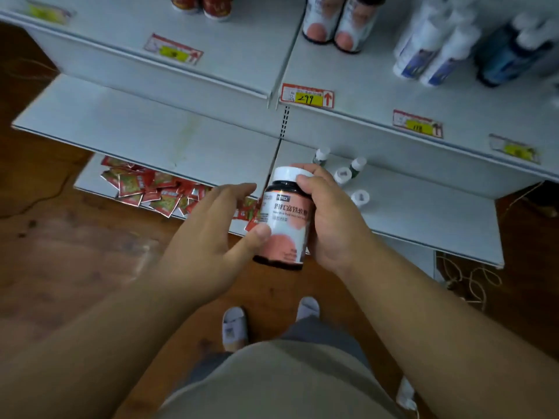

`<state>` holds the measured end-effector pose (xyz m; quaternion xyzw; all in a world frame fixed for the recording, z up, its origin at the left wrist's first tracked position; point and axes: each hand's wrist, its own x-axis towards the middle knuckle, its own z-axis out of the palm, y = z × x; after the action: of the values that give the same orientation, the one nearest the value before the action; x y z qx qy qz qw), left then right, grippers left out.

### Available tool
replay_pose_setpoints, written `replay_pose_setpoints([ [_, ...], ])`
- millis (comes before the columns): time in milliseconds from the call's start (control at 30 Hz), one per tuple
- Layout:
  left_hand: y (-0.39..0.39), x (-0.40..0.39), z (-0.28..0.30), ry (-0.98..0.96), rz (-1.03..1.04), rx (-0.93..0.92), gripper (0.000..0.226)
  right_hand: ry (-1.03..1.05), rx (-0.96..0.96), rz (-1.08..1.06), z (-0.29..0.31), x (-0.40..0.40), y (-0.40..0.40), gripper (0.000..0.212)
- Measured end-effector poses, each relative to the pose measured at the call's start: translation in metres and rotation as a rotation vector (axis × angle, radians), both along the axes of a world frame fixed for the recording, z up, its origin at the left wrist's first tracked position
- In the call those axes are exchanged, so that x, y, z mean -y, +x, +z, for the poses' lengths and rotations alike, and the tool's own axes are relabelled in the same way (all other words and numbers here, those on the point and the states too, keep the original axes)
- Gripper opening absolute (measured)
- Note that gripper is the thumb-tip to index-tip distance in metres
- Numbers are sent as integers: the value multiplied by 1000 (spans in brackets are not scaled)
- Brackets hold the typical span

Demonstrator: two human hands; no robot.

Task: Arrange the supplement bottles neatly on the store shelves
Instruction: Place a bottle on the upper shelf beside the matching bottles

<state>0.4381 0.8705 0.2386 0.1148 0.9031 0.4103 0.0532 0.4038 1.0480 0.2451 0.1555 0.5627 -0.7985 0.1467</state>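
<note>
A dark supplement bottle (pixel 284 219) with a white cap and a white and pink label is held upright in front of the shelves. My right hand (pixel 329 219) wraps around its right side, fingers over the cap edge. My left hand (pixel 211 225) is at its left side; its thumb touches the label low down and its fingers are spread apart. Two matching bottles (pixel 332 22) stand on the upper right shelf (pixel 363 95). Several small white-capped bottles (pixel 343 175) stand on the lower right shelf (pixel 423 213), behind my right hand.
White spray bottles (pixel 435 49) and dark blue bottles (pixel 511 52) stand at the upper right. Red jars (pixel 202 4) stand at the top. Red sachets (pixel 151 189) lie heaped on the bottom left shelf. Price tags (pixel 307 96) line the shelf edges. Cables (pixel 472 282) lie on the wooden floor.
</note>
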Motion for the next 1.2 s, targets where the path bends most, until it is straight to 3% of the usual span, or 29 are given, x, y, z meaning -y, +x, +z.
replay_pose_setpoints([
  [200, -19, -11, 38, 20, -74, -109, 89, -29, -95, -26, 50, -7, -1, 13],
  [467, -78, -60, 53, -20, -87, -158, 85, 126, -275, -124, 83, -64, -60, 22],
  [567, -111, -80, 57, -13, -72, -190, 81, 262, -363, -161, 94, -86, -104, 19],
  [667, -147, -94, 63, -134, -80, -195, 81, 521, -442, -113, 97, -102, -148, 5],
  [900, -248, -81, 42, -496, -113, -128, 90, 950, -537, -25, 84, -87, -227, 36],
  [1033, -297, -72, 24, -652, -229, -110, 96, 1090, -558, -3, 78, -73, -253, 40],
  [1200, -333, -68, 5, -713, -345, -111, 99, 1338, -625, 31, 74, -65, -268, 36],
])
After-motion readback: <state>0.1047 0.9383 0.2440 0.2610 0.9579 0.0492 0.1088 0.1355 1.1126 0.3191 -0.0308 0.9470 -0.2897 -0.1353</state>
